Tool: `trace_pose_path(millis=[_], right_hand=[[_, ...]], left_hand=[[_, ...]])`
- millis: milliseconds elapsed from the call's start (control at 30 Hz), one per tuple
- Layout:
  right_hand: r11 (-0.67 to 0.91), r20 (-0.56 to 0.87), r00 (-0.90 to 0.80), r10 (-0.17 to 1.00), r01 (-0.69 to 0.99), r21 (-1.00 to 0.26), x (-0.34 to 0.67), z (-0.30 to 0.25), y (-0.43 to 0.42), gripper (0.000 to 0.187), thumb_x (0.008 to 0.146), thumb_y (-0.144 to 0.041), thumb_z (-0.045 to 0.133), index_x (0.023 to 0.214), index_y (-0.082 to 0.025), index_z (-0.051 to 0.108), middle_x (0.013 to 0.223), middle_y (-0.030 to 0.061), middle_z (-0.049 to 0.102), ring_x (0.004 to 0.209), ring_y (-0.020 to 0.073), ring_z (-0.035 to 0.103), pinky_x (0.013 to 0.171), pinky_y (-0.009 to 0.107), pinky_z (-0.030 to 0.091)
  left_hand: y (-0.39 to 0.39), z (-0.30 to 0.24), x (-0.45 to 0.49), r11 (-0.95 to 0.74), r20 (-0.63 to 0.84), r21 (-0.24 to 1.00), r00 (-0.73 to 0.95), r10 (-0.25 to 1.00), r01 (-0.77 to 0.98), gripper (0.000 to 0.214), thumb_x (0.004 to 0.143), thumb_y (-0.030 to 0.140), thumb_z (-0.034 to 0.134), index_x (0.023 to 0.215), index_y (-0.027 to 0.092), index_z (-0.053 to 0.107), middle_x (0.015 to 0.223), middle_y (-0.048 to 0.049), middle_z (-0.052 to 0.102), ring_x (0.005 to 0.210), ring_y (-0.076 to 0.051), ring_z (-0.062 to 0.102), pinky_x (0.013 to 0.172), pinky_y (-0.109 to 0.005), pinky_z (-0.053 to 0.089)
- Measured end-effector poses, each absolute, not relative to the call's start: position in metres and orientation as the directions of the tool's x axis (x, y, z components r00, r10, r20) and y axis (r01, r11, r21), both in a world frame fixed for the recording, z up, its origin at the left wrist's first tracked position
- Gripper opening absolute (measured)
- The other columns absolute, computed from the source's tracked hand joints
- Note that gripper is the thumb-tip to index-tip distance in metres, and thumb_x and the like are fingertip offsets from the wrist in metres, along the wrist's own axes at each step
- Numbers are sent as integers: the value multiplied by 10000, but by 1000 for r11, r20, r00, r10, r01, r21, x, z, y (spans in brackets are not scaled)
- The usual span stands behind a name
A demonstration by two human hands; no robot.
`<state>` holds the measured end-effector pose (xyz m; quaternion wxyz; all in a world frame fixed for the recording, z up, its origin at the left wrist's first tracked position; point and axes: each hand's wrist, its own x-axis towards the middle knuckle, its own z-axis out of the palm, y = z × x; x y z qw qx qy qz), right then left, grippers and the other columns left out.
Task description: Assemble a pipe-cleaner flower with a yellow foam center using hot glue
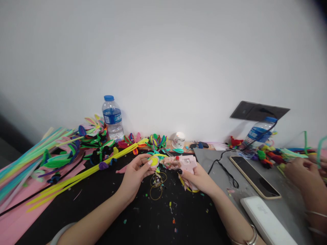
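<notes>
Near the middle of the black table top, my left hand point(138, 172) pinches a small round piece point(154, 162), yellow in the centre with a pale rim. A yellow strand runs along its top edge. My right hand point(198, 178) is closed around a flat pink case-like object point(188, 164) with a small pale square on its face. A pinkish, lumpy decoration point(171, 162) with a red dot lies between the two hands; whether it is attached to the pink object I cannot tell. A yellow strand shows below the right hand. Thin gold-coloured rings point(156, 192) lie under the left hand.
Long pipe cleaners point(84, 170) and coloured pipe-cleaner shapes fill the left. Two water bottles point(112, 117) and a paper cup point(178, 140) stand by the wall. On the right are a phone point(255, 177), a white box-like device point(265, 221), a cable and another person's hands point(301, 173).
</notes>
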<state>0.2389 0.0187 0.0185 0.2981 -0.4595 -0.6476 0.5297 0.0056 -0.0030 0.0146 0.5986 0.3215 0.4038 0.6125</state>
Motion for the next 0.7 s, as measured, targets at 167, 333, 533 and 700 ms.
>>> trace_pose_path(millis=[167, 333, 533, 700], right_hand=[[-9, -132, -388, 912, 302, -953, 238, 21, 19, 223, 783, -372, 605, 711, -176, 524, 452, -51, 494, 382, 101, 471, 405, 209, 410], [-8, -148, -406, 902, 326, -945, 237, 24, 18, 223, 772, -350, 596, 654, -175, 521, 433, -43, 503, 367, 97, 464, 401, 207, 404], [-4, -152, -408, 900, 343, -939, 238, 24, 18, 233, 782, -323, 581, 617, -178, 504, 442, -32, 517, 373, 93, 468, 395, 195, 374], [1, -131, -406, 905, 308, -951, 238, 24, 19, 214, 793, -357, 589, 703, -183, 504, 439, -58, 486, 370, 96, 455, 399, 204, 383]], left_hand=[[-4, 14, 5, 41, -87, 883, -79, 993, -468, 358, 649, 298, 809, 938, 160, 650, 772, 5, 679, 645, -105, 653, 623, -204, 557], [-3, 16, 6, 43, -96, 878, -87, 992, -476, 370, 626, 298, 824, 922, 155, 654, 760, 10, 674, 633, -103, 651, 615, -202, 555], [-2, 14, 5, 42, -96, 877, -89, 991, -478, 379, 625, 299, 825, 932, 156, 653, 771, 7, 679, 640, -103, 654, 615, -200, 554], [-2, 13, 5, 44, -93, 878, -79, 993, -476, 381, 632, 302, 822, 941, 160, 651, 779, 5, 681, 644, -105, 655, 622, -204, 555]])
